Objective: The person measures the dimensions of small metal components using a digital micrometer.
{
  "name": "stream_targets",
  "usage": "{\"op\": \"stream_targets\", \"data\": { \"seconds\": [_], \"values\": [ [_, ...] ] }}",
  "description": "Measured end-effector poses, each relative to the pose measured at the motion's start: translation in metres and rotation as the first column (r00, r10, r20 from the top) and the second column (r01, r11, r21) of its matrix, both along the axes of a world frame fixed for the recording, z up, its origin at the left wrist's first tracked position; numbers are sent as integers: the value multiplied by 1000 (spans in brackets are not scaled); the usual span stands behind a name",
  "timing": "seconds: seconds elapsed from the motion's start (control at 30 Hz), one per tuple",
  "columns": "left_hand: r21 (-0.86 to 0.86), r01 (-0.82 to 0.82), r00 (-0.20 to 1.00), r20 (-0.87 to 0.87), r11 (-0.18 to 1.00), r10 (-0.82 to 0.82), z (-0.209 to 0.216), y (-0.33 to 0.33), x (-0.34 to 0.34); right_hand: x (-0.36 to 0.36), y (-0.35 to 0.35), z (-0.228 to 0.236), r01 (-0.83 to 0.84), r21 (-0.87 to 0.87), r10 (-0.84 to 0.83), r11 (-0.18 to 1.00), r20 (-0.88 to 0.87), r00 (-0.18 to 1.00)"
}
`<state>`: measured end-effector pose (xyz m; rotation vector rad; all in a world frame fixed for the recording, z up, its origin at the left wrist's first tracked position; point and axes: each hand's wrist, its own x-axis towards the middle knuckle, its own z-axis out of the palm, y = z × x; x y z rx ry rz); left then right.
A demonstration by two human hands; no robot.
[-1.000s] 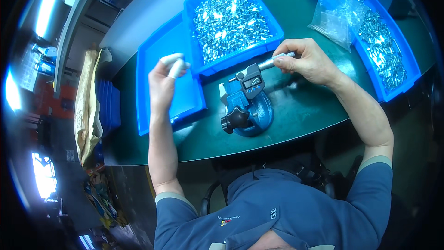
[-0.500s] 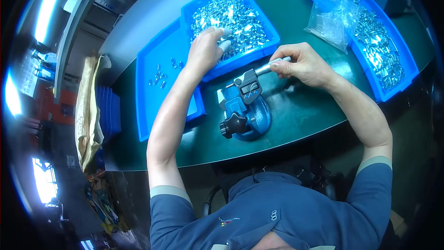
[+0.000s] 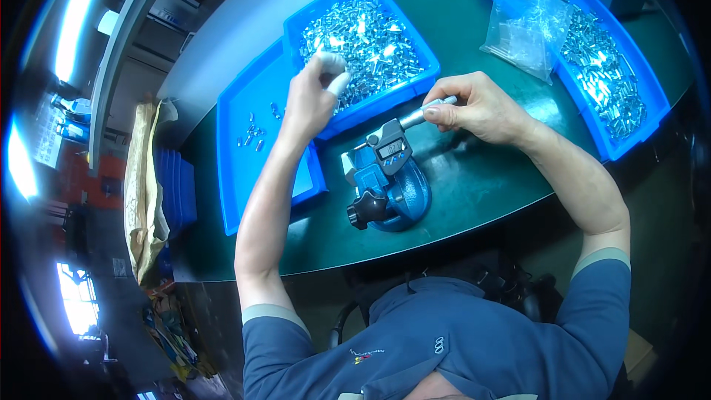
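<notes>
My right hand pinches the thimble end of a digital micrometer. The micrometer is clamped in a blue stand with a black knob. No part shows between its measuring faces. My left hand, with white covers on thumb and forefinger, is over the near left edge of a blue tray. This tray is full of small shiny metal cylinders. The covered fingertips curl close together; anything between them is too small to make out. Beneath my left forearm sits a second blue tray with several loose cylinders.
At the right, another blue tray holds many metal cylinders, with a clear plastic bag over its edge. A brown paper sack and stacked blue bins stand left of the green table.
My left hand has drawn back from among the metal cylinders towards the tray's left edge, its fingertips closing together. My right hand stays on the micrometer's thimble. The view has shifted slightly.
</notes>
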<state>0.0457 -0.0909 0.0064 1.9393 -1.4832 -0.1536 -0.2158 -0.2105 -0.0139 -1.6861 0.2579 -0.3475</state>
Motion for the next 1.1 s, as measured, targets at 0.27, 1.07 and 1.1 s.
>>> {"op": "stream_targets", "data": {
  "seconds": [0.27, 1.07, 1.1],
  "values": [
    [-142, -16, 781, -620, 990, -76, -4, 77, -28, -1, -1, -4, 29, 7, -29, 1000, -9, 1000],
    [-156, 115, 739, -647, 981, -189, -16, 88, -42, 2, 4, -2, 56, -18, -56, 998, -5, 998],
    [-114, 124, 749, -641, 986, -169, -15, 89, -41, 2, 4, -2, 59, -6, -59, 998, -8, 998]
  ]
}}
